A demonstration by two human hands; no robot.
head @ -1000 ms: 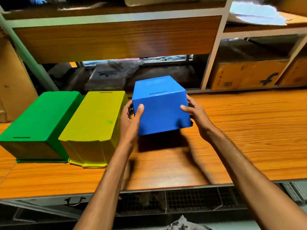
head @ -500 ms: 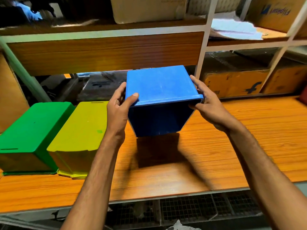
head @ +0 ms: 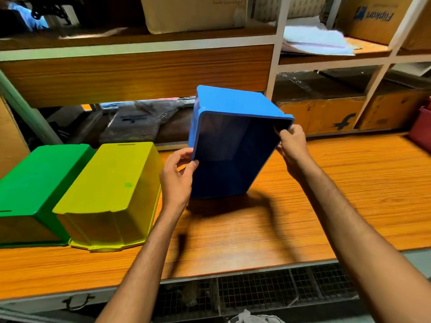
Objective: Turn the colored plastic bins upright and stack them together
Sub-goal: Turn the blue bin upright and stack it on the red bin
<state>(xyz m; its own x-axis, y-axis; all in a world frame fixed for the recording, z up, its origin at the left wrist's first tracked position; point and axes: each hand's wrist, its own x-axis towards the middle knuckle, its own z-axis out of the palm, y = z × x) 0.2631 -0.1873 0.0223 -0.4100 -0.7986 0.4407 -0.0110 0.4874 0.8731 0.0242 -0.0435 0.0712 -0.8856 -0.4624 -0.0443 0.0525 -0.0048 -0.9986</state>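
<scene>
A blue bin is tilted on its side at the table's middle, its open mouth facing me and its lower edge at the wood. My left hand pinches the bin's lower left rim. My right hand grips the upper right rim corner. To the left, a yellow bin lies upside down, bottom panel up. A green bin lies upside down beside it at the far left, touching it.
The orange wooden table has open surface to the right and front. A low shelf board hangs just behind the bins. Cardboard boxes fill the back cubbies. A red object sits at the right edge.
The blue bin has been lifted and rotated from bottom-up to mouth facing me. Both hands shifted from its sides to its rim.
</scene>
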